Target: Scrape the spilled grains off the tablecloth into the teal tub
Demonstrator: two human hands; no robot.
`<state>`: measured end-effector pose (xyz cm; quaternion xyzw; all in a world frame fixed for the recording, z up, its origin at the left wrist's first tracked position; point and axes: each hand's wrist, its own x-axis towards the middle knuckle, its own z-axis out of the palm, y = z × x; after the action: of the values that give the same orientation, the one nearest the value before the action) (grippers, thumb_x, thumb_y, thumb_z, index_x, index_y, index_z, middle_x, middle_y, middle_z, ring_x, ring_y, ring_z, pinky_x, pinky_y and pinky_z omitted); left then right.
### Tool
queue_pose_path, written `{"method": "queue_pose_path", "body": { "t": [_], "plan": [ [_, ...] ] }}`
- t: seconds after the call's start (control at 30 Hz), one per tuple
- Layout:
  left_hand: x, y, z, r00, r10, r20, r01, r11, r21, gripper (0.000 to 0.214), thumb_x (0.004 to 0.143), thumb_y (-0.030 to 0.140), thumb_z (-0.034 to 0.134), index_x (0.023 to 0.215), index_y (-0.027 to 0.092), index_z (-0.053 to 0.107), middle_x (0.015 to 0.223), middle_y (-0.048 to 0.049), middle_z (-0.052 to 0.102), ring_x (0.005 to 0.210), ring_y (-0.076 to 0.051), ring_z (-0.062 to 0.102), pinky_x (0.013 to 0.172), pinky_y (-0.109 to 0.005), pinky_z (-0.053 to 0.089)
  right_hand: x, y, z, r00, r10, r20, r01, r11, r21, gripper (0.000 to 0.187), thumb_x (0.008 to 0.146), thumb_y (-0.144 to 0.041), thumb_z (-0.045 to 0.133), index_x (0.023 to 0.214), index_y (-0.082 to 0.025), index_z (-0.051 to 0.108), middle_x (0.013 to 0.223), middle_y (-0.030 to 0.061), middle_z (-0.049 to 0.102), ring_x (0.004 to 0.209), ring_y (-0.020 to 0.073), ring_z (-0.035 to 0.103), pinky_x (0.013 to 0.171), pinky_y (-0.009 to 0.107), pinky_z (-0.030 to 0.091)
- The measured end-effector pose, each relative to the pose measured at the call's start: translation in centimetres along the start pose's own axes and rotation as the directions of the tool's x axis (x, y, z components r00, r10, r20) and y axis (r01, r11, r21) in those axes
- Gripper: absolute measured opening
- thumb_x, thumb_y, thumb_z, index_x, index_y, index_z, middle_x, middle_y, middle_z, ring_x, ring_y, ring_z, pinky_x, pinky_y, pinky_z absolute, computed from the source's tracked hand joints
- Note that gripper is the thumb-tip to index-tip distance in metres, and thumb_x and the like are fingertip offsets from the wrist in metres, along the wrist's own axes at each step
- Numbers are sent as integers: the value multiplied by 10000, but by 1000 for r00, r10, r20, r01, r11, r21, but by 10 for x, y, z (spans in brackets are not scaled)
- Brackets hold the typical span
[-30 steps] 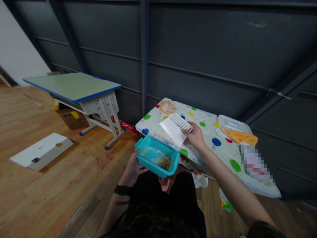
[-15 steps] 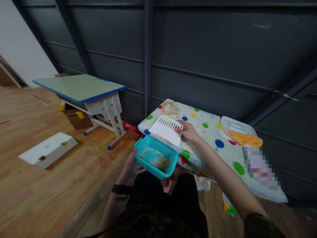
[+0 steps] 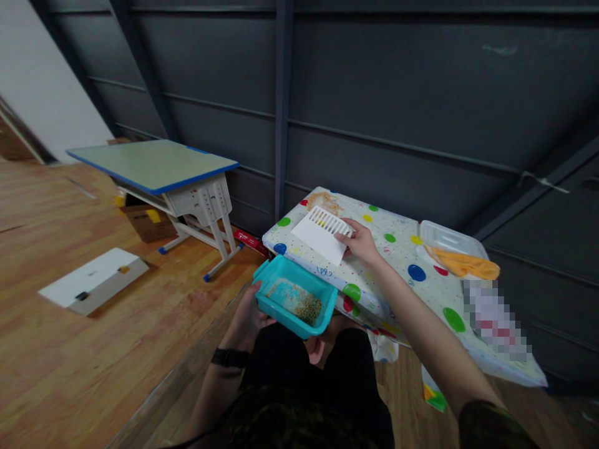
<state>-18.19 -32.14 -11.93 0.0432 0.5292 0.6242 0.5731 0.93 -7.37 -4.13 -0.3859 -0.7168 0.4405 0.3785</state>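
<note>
My left hand grips a teal plastic tray from below, holding it just off the near edge of a small table covered in a polka-dot cloth. Small yellowish grains lie in the tray's right corner. My right hand pinches a white slotted scraper and holds it over the cloth, slots towards a brownish pile of spilled grains at the table's far left corner.
A clear plastic container with an orange cloth sits on the table's right side. A blue-edged desk stands to the left, with a cardboard box under it and a white flat box on the wooden floor. A dark grey wall runs behind.
My right hand has carried the scraper up and away from the tray's edge towards the spilled grains at the far corner. The tray has stayed almost still.
</note>
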Motion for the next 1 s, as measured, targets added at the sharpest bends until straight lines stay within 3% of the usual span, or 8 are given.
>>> {"method": "queue_pose_path", "body": {
  "t": [0.3,0.53,0.77,1.0],
  "plan": [
    [-1,2,1,1000,-11,6,11,1000,-4,463,831,506,581,1229,270,588,998,-59,698,715,-238,679,676,-412,557,-9,-6,12,971,-20,239,19,1000,8,690,699,-422,734,1314,-169,550,815,47,701,509,172,598,387,285,498],
    [1,0,-2,1000,2,0,-2,1000,-5,513,854,518,537,1324,314,527,1086,-50,696,699,-236,690,642,-410,573,-14,-8,10,988,-49,149,50,999,-6,676,705,-434,737,1308,-189,557,884,62,704,567,186,628,411,289,513],
    [3,0,-4,1000,-11,-21,11,1000,-6,483,845,524,560,1246,257,593,877,-39,707,635,-210,679,600,-369,587,-21,-10,9,970,-99,220,108,994,-30,639,735,-409,725,1307,-170,570,855,62,713,665,204,652,519,297,542],
    [-1,2,-3,999,-21,-45,19,999,-30,451,864,508,550,1237,260,600,999,-60,735,696,-233,707,626,-372,581,-21,-14,-3,954,-57,293,63,998,-12,651,711,-424,741,1297,-192,581,921,70,719,555,157,601,436,270,498]
  ]
}}
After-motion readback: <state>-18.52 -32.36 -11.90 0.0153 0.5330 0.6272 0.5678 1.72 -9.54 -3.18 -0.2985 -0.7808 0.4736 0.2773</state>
